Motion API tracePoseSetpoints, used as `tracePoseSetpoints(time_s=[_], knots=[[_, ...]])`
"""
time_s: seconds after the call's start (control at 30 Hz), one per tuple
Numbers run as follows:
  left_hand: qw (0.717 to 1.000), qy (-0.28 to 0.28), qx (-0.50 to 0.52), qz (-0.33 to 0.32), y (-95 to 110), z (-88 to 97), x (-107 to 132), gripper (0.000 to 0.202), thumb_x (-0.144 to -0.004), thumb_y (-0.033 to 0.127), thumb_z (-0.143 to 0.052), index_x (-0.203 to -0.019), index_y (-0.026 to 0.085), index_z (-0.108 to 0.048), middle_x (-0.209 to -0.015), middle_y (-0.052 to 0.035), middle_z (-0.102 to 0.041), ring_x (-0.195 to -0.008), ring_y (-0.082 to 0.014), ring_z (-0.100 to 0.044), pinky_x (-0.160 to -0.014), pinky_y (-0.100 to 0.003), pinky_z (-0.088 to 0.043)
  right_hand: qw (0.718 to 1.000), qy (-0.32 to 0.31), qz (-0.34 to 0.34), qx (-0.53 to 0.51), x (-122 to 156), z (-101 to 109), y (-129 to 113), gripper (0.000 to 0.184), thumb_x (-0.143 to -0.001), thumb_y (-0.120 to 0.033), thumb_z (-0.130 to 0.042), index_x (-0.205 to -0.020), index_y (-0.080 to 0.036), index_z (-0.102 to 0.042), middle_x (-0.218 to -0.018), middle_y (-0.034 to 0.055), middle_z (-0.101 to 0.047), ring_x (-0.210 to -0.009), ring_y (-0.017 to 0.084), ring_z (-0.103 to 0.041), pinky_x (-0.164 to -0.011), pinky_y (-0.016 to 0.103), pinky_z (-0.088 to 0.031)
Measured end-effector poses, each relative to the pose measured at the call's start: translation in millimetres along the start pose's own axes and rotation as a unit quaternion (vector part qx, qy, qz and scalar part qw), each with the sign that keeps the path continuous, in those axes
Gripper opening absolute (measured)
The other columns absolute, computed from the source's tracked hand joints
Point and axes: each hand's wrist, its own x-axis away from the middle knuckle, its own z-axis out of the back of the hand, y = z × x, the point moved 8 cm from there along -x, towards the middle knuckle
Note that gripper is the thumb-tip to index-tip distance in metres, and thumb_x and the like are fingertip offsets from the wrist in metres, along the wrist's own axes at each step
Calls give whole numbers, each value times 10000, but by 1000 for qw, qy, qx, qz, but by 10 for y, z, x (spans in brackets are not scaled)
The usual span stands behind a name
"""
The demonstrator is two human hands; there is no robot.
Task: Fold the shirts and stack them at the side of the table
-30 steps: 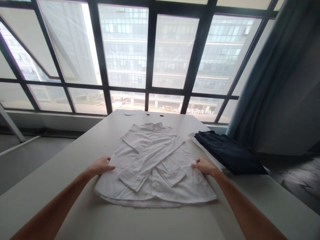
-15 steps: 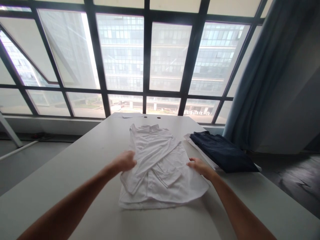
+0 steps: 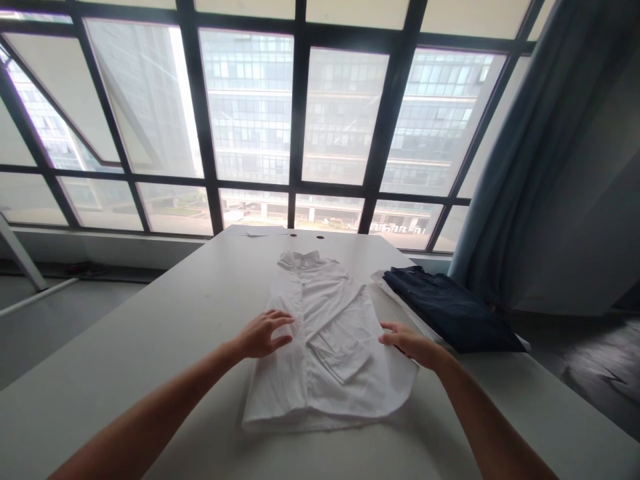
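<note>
A white long-sleeved shirt [image 3: 285, 387] lies spread on the white table, its collar [image 3: 300, 260] toward the window and its hem toward me. The button placket runs down the middle. One sleeve [image 3: 343, 357] is folded across the right half, with creases along it; the other sleeve is not distinguishable. My left hand [image 3: 263, 333] is open over the shirt's left side, fingers apart and fingertips near the placket. At the right edge, my right hand [image 3: 407, 341] touches the cloth with its fingers stretched out and loosely apart.
A folded dark navy garment [image 3: 450, 310] rests on white cloth [image 3: 430, 333] at the table's right side. White paper-like sheets [image 3: 255, 231] lie at the far end of the table [image 3: 185, 300]. Beyond are large windows, with a blue-grey curtain [image 3: 505, 220] on the right.
My left hand has released the cloth at the shirt's left side, opened and moved slightly right. The left front now lies smoother with the placket exposed. My right hand's fingers have loosened at the right edge.
</note>
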Motion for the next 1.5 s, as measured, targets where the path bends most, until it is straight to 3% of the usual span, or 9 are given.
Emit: tracePoseSetpoints(time_s=[0.2,0.37,0.53,0.77,1.0,1.1,1.2,1.33,1.5], knots=[[996,-85,-14,-21,-245,-472,180,699,-944,646,-389,-1522,254,-362,-1600,-86,-268,-1488,-318,-191,-1202,-535,-131,998,-18,49,-45,11,-372,-395,639,-708,-223,-566,-1337,-108,-569,-629,-11,-648,-474,116,-533,-467,206,-416],[996,-86,-13,-17,-187,-478,217,704,-936,670,-382,-1525,287,-349,-1610,-58,-247,-1495,-318,-160,-1201,-538,-124,991,-52,105,67,-4,-1134,-622,819,-722,-184,-529,-1502,-41,-325,-481,-123,-432,-397,74,-361,-412,179,-304],[996,-83,-19,-16,-167,-473,230,702,-940,641,-412,-1529,267,-344,-1610,-73,-234,-1492,-324,-170,-1196,-547,-140,962,-83,156,206,-17,-1668,-616,712,-709,-132,-543,-1415,-67,-477,-554,-70,-541,-532,99,-478,-525,192,-381],[996,-81,-20,-27,-118,-452,243,704,-932,636,-437,-1533,284,-334,-1609,-99,-240,-1487,-350,-169,-1181,-571,-164,923,-90,190,323,142,-1742,-682,623,-875,-466,-536,-1383,-105,-527,-1241,172,-661,-1093,283,-627,-901,352,-474],[987,-145,-65,-29,285,-273,362,743,-819,630,-613,-1474,322,-443,-1542,-168,-375,-1382,-454,-364,-1047,-634,-352,879,3,234,416,279,-1556,-888,575,-949,-605,-379,-1151,-181,-711,-1126,164,-711,-1066,296,-639,-939,398,-444],[989,-127,-75,-8,392,-87,240,365,-932,478,-500,-1134,269,-720,-1144,-134,-705,-1054,-342,-662,-898,-479,-502,846,-42,307,435,306,-1675,-784,718,-913,-574,-477,-1469,-121,-441,-1490,196,-450,-1369,340,-400,-1127,483,-278],[993,-72,-96,23,342,25,4,437,-997,336,-356,-844,193,-740,-813,-113,-737,-816,-265,-701,-797,-400,-524,827,-91,335,442,368,-1769,-667,807,-862,-641,-521,-1469,-117,-431,-1498,210,-428,-1359,371,-395,-1128,526,-270],[997,30,-55,-49,282,-61,-381,337,-986,293,-409,-1170,194,-673,-1226,-100,-687,-1177,-246,-601,-1019,-403,-440,814,-97,398,411,438,-1856,-692,735,-718,-777,-604,-1151,-186,-664,-1189,147,-652,-1069,323,-597,-1024,477,-407],[993,-37,-95,-56,-44,-523,-1056,515,-1019,384,-343,-1425,96,-473,-1527,-168,-404,-1440,-275,-329,-1172,-471,-251,736,-63,537,408,363,-2135,-502,569,-895,-557,-568,-1329,-196,-500,-1349,121,-587,-1287,274,-492,-1140,458,-330]])
